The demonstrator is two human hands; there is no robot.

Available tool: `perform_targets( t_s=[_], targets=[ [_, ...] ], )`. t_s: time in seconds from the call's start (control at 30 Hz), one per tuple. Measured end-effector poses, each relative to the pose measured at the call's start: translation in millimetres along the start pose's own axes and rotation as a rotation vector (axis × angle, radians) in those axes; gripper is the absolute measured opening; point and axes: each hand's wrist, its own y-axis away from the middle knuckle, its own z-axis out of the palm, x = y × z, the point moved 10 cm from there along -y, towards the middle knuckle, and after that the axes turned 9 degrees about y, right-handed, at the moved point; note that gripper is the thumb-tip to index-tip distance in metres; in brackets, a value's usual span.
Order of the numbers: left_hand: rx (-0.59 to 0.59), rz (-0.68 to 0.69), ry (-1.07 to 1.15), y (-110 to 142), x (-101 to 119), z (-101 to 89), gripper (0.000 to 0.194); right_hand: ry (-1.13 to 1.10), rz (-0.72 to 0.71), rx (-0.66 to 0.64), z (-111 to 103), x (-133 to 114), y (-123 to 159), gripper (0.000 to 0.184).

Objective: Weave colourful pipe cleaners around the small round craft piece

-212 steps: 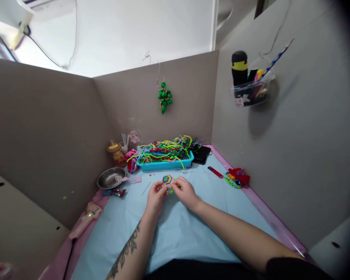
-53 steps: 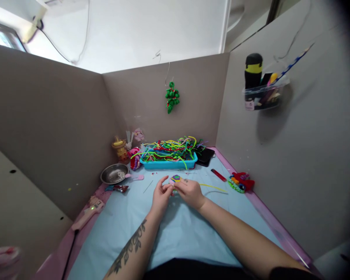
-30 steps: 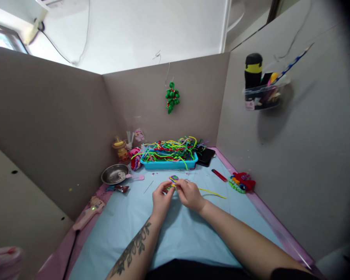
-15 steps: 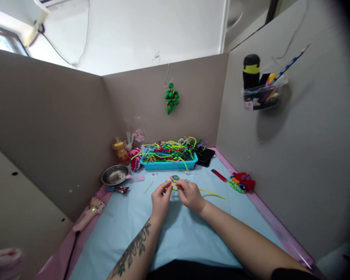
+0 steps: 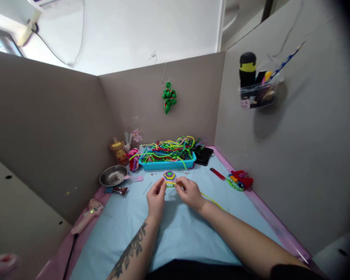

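Note:
Over the light blue mat (image 5: pixel 175 233), my left hand (image 5: pixel 155 197) and my right hand (image 5: pixel 189 193) pinch a small woven pipe-cleaner disc (image 5: pixel 169 177) from either side. The disc has purple, green and yellow rings and stands tilted up between my fingertips. A long yellow pipe cleaner (image 5: pixel 211 199) trails from my right hand across the mat to the right. Both hands have closed fingers.
A blue tray of mixed pipe cleaners (image 5: pixel 166 160) stands at the back, a metal bowl (image 5: pixel 113 176) to its left. A pink glue gun (image 5: pixel 86 217) lies at the left edge. A red-and-green pipe-cleaner figure (image 5: pixel 239 181) and a red stick (image 5: pixel 217 174) sit right. Grey partition walls enclose the desk.
The disc has been turned and raised so its face shows more. The yellow strand's free end has swung nearer to me across the mat.

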Motion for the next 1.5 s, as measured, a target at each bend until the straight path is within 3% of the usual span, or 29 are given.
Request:
perform_targets(
  t_s=[0.17, 0.37, 0.53, 0.83, 1.03, 1.17, 1.3, 1.5],
  targets=[
    [0.018, -0.047, 0.033, -2, -4, -1.1, 0.04, -0.211, 0.229, -0.052, 11, 25, -5, 0.01],
    [-0.033, -0.077, 0.053, -3, -7, 5.4, 0.04, -0.592, 0.473, -0.233, 39, 49, -2, 0.019],
    [-0.108, -0.093, 0.061, -3, -11, 13.3, 0.048, -0.712, 0.598, -0.194, 41, 61, 1, 0.018],
    [-0.123, -0.182, 0.123, -6, -24, 16.0, 0.073, -0.661, 0.556, -0.137, 41, 56, 3, 0.017],
    [0.054, -0.185, 0.095, -11, -31, -8.8, 0.057, -0.616, 0.586, -0.033, 35, 68, 6, 0.018],
    [-0.018, -0.316, 0.171, -3, -48, 6.6, 0.065, -0.589, 0.576, 0.052, 26, 72, 5, 0.02],
    [-0.124, -0.362, 0.44, 2, -45, 28.9, 0.086, -0.557, 0.535, 0.068, 23, 63, 5, 0.017],
    [-0.069, -0.324, 0.473, -2, -37, 21.8, 0.097, -0.404, 0.421, 0.031, 29, 41, 7, 0.01]
  ],
)
